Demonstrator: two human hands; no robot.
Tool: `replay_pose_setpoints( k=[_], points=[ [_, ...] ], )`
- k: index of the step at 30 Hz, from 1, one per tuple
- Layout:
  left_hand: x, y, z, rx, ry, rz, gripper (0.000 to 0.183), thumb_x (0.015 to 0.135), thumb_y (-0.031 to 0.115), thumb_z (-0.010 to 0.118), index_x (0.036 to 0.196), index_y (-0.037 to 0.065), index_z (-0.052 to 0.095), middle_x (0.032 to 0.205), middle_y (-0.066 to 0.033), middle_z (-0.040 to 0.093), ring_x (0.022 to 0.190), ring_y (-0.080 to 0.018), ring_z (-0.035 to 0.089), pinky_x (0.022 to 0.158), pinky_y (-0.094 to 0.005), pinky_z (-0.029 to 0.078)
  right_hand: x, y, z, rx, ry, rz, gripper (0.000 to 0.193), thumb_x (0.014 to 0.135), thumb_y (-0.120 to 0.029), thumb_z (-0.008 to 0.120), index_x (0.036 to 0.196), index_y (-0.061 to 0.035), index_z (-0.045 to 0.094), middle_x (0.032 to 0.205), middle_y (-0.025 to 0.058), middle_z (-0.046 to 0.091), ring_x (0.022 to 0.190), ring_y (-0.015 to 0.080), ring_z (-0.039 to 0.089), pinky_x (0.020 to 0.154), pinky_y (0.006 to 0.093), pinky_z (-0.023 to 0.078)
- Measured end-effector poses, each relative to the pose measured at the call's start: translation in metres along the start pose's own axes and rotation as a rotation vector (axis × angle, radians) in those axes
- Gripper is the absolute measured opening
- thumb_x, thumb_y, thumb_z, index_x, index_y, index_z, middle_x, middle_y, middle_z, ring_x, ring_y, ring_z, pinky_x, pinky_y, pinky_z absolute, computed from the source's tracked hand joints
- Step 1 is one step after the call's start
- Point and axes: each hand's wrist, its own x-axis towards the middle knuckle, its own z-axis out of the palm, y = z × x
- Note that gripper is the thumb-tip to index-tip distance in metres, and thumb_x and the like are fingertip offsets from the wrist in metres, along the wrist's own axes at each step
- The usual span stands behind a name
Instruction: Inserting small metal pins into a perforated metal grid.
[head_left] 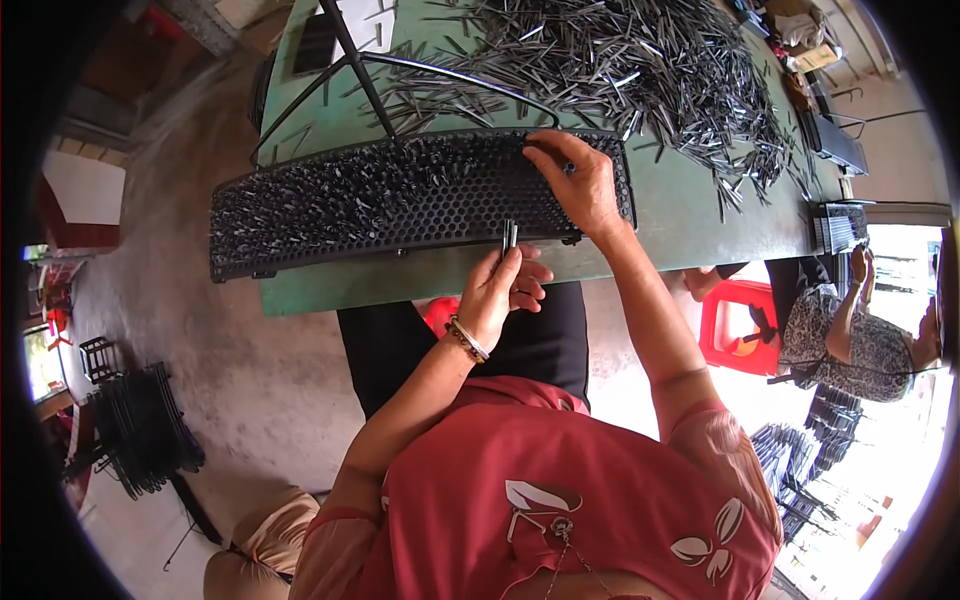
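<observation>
A long black perforated rack (470, 212) lies across the near side of the table. Its left half is filled with upright thin dark strips (320, 195), while the holes on its right part show bare. My left hand (492, 295), just below the rack's front edge, is closed on a few short dark strips (510, 234) that stick up past the thumb. Over the rack's right part, my right hand (585, 185) pinches thumb and fingers together at the far rim. What lies between those fingertips, if anything, is hidden.
A large heap of loose dark strips (640, 70) covers the far side of the green table (340, 290). A black metal stand (355, 60) rises behind the rack. At right, another person (850, 330) sits near a red stool (730, 325). Dark frames (140, 430) are stacked on the left floor.
</observation>
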Motion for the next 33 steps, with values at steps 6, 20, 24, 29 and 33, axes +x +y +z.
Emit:
replay_pose_setpoints(
  k=[6, 20, 24, 29, 33],
  points=[
    [0.0007, -0.0004, -0.0009, -0.002, -0.015, -0.004, 0.034, 0.099, 0.034, 0.041, 0.108, 0.003, 0.052, 0.089, -0.0101, 0.064, 0.068, -0.0111, 0.060, 0.058, -0.0240, 0.052, 0.0039, 0.0018, -0.0057, -0.134, -0.020, -0.258, 0.018, 0.082, -0.007, 0.067, 0.099, -0.0019, 0.065, 0.093, 0.0093, 0.067, 0.080, 0.0177, 0.065, 0.071, 0.0278, 0.050],
    [0.0040, -0.0007, -0.0049, -0.105, -0.027, -0.078, 0.033, 0.098, 0.030, 0.043, 0.110, 0.002, 0.055, 0.090, -0.0110, 0.065, 0.070, -0.0126, 0.061, 0.059, -0.0236, 0.051, 0.0047, 0.0041, -0.0060, -0.168, -0.054, -0.241, 0.017, 0.078, -0.007, 0.069, 0.094, -0.0024, 0.066, 0.092, 0.0092, 0.064, 0.086, 0.0261, 0.062, 0.077, 0.0338, 0.048],
    [0.0044, 0.0017, -0.0051, -0.071, -0.024, -0.055, 0.033, 0.098, 0.030, 0.043, 0.110, 0.002, 0.055, 0.090, -0.0113, 0.065, 0.070, -0.0124, 0.061, 0.058, -0.0229, 0.051, 0.0010, 0.0075, -0.0032, -0.269, 0.018, -0.308, 0.015, 0.076, -0.008, 0.069, 0.090, -0.0034, 0.067, 0.096, 0.0088, 0.062, 0.087, 0.0270, 0.060, 0.078, 0.0348, 0.048],
    [0.0038, 0.0056, -0.0045, -0.040, -0.028, -0.041, 0.033, 0.098, 0.030, 0.043, 0.110, 0.002, 0.054, 0.091, -0.0112, 0.065, 0.070, -0.0119, 0.061, 0.058, -0.0223, 0.051, -0.0012, 0.0049, -0.0020, -0.316, -0.010, -0.312, 0.016, 0.076, -0.010, 0.070, 0.091, -0.0048, 0.068, 0.097, 0.0080, 0.061, 0.089, 0.0265, 0.059, 0.079, 0.0357, 0.047],
    [0.0033, 0.0045, -0.0041, -0.034, -0.030, -0.030, 0.033, 0.098, 0.031, 0.042, 0.111, 0.002, 0.054, 0.090, -0.0110, 0.065, 0.070, -0.0115, 0.061, 0.058, -0.0222, 0.051, 0.0010, -0.0003, -0.0013, -0.308, -0.037, -0.298, 0.019, 0.076, -0.011, 0.069, 0.094, -0.0056, 0.068, 0.096, 0.0078, 0.061, 0.089, 0.0256, 0.059, 0.081, 0.0367, 0.046]
  ],
)
